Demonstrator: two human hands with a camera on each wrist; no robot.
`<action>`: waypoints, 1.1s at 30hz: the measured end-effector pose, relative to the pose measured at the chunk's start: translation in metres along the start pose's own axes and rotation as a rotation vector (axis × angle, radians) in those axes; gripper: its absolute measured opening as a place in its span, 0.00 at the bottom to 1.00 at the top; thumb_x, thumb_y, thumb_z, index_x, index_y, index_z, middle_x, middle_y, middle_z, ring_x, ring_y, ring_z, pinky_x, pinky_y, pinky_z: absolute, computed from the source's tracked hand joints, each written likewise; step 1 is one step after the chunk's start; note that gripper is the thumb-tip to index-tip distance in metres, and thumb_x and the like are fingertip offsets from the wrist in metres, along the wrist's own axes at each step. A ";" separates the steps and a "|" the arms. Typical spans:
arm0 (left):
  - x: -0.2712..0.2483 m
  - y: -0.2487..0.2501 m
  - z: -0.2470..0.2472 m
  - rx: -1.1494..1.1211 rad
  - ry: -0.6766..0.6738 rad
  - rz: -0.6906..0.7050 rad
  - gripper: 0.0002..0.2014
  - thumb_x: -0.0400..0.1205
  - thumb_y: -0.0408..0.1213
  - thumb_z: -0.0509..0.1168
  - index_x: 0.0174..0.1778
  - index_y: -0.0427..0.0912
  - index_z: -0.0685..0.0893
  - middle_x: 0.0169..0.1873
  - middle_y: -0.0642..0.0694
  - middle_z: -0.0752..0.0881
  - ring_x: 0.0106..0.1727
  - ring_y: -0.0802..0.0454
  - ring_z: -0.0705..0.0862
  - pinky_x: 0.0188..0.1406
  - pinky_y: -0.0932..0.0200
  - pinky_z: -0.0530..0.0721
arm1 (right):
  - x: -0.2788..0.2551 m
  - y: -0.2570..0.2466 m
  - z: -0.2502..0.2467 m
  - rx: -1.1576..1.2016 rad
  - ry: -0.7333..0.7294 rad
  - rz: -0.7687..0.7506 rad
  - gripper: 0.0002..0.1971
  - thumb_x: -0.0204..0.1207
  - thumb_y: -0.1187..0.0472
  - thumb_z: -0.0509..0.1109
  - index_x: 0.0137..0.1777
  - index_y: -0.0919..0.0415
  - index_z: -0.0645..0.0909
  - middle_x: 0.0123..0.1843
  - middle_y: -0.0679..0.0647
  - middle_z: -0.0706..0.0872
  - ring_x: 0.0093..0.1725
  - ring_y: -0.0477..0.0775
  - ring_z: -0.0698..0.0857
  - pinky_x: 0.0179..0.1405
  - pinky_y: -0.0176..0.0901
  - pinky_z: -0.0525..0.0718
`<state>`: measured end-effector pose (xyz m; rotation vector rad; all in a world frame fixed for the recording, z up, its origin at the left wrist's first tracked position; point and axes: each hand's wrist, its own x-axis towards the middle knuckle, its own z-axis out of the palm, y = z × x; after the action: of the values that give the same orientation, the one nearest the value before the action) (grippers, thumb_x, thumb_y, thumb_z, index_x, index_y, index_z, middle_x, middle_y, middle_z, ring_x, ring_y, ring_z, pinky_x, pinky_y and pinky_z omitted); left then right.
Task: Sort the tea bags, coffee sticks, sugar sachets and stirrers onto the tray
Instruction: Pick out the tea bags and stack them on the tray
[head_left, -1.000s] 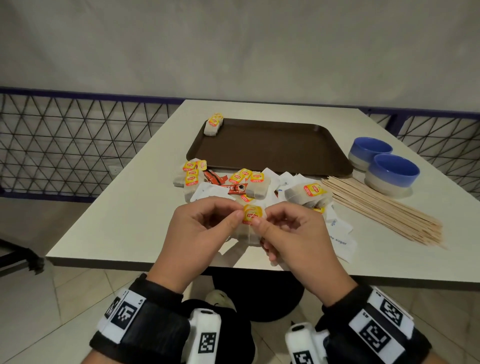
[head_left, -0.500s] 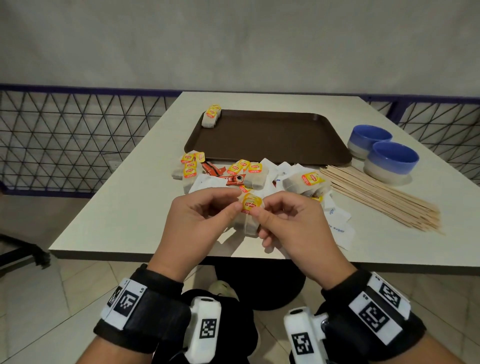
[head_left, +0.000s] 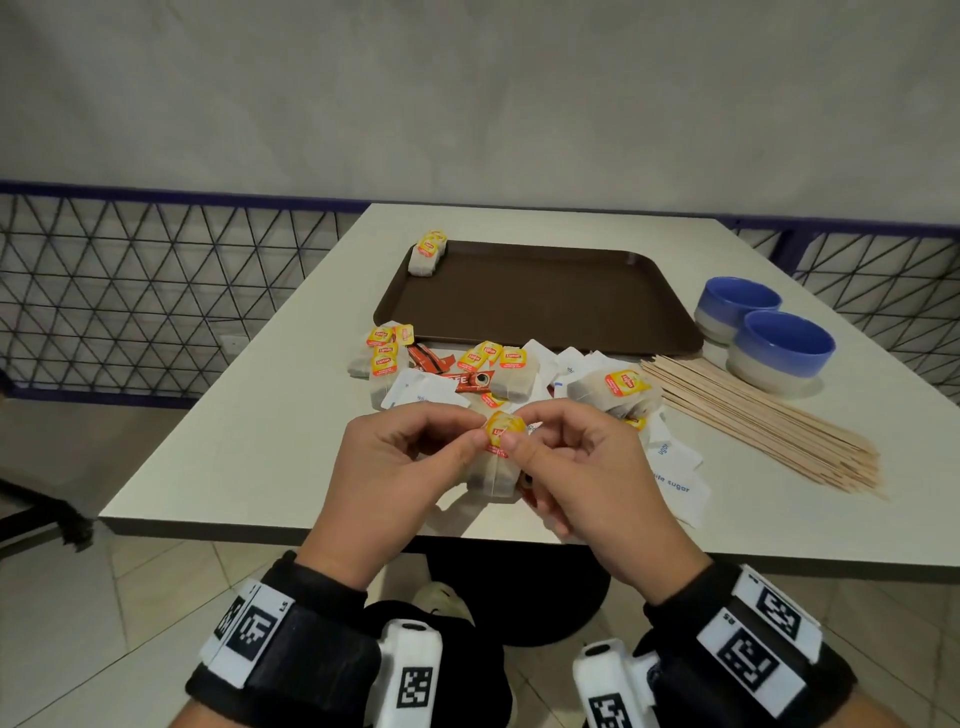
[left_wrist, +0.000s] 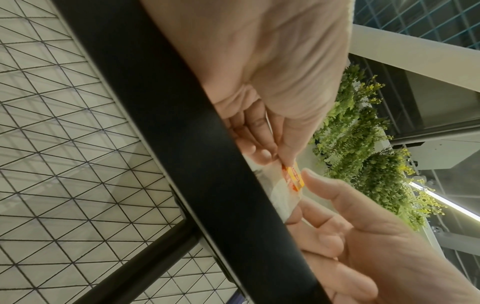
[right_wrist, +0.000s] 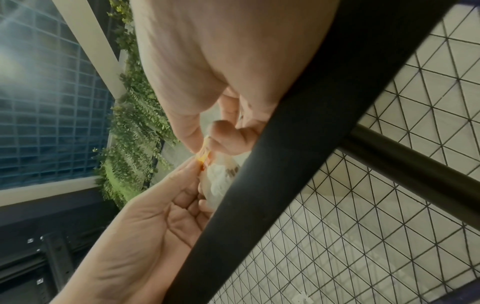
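Tea bag (head_left: 493, 470), translucent pouch, yellow-red tag

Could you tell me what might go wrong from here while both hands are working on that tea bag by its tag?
1. The left hand and right hand pinch the yellow tag of one tea bag; pulling apart could tear the tag or its string.
2. The hands work at the table's near edge, so a slip could drop the bag to the floor.
3. Reaching for the tray over the mixed pile could scatter sachets.
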<state>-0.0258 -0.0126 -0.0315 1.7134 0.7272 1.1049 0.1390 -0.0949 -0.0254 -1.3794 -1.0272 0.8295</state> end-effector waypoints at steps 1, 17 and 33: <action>0.000 0.000 0.000 -0.003 0.002 -0.002 0.06 0.77 0.31 0.77 0.47 0.45 0.95 0.41 0.50 0.94 0.47 0.48 0.92 0.48 0.53 0.92 | 0.001 -0.003 0.000 -0.029 -0.013 0.018 0.05 0.79 0.56 0.78 0.53 0.53 0.89 0.27 0.54 0.82 0.18 0.49 0.75 0.17 0.37 0.72; 0.003 0.001 -0.056 -0.095 0.250 0.033 0.10 0.78 0.29 0.75 0.41 0.51 0.93 0.39 0.46 0.92 0.43 0.37 0.90 0.39 0.51 0.92 | 0.123 -0.110 0.007 -0.693 -0.553 0.031 0.04 0.80 0.57 0.78 0.48 0.58 0.89 0.44 0.55 0.92 0.39 0.48 0.85 0.38 0.41 0.85; 0.026 -0.041 -0.082 0.206 0.415 0.162 0.04 0.67 0.51 0.69 0.32 0.58 0.88 0.22 0.57 0.85 0.22 0.58 0.83 0.27 0.77 0.78 | 0.376 -0.059 0.091 -0.813 -0.372 0.290 0.04 0.83 0.71 0.72 0.54 0.67 0.81 0.53 0.69 0.89 0.53 0.67 0.93 0.48 0.54 0.93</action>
<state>-0.0893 0.0570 -0.0481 1.7559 1.0000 1.5717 0.1845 0.2845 0.0593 -2.1467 -1.5801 0.9463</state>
